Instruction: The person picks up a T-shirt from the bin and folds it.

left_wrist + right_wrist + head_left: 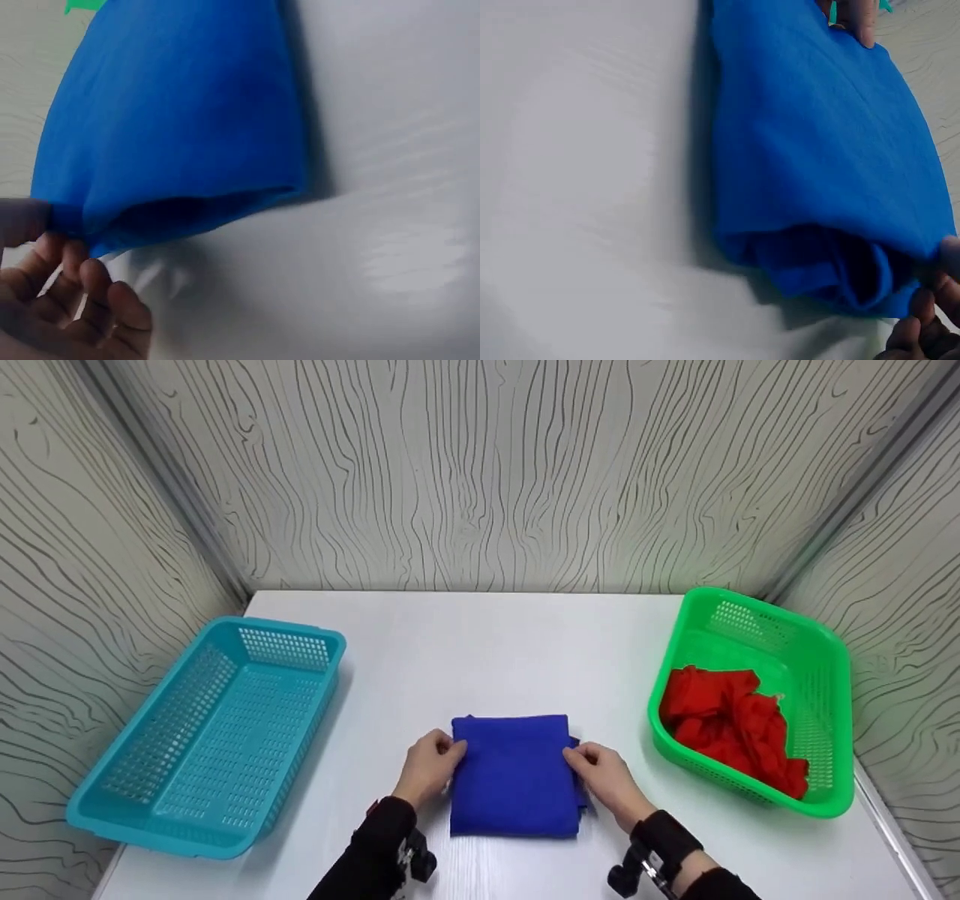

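Note:
A blue cloth (pixel 514 780), folded into a square of several layers, lies on the white table in front of me. My left hand (pixel 433 765) pinches its left edge between thumb and fingers; the left wrist view shows that side of the cloth (pixel 187 112) gaping between its layers. On the opposite side, my right hand (pixel 604 776) pinches the right edge near the upper part. Rolled and uneven inner layers (pixel 832 262) show along that edge in the right wrist view, and stick out a little past the top layer.
To the left stands a turquoise basket (pixel 210 840) with nothing in it. A green basket (pixel 840 720) stands at the right, with crumpled red cloth (pixel 731 727) inside. Patterned wall panels (pixel 480 472) enclose the white table (pixel 495 652) at the back and sides.

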